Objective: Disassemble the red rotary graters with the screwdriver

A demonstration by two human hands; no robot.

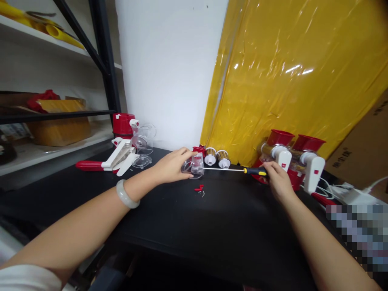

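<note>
My left hand point(174, 165) is closed around a clear plastic housing point(197, 163) above the black table. In my right hand point(277, 180) is the dark, yellow-marked handle of a screwdriver point(254, 171). Its long shaft runs level to the left and reaches the housing's right side; whether the tip touches a screw, I cannot tell. Below the housing lie a small red part point(199, 188) and a few tiny screws or pins point(203, 194). Behind it stand two metal grater drums point(223, 159) with white ends, beside a red piece point(199, 150).
Two red-and-white rotary graters point(314, 169) stand at the right, near white cables and an adapter point(353, 196). On the left are white crank arms with a red handle point(91, 165), clear housings point(144, 137) and a red base point(123, 124). A yellow-wrapped panel point(287, 81) rises behind.
</note>
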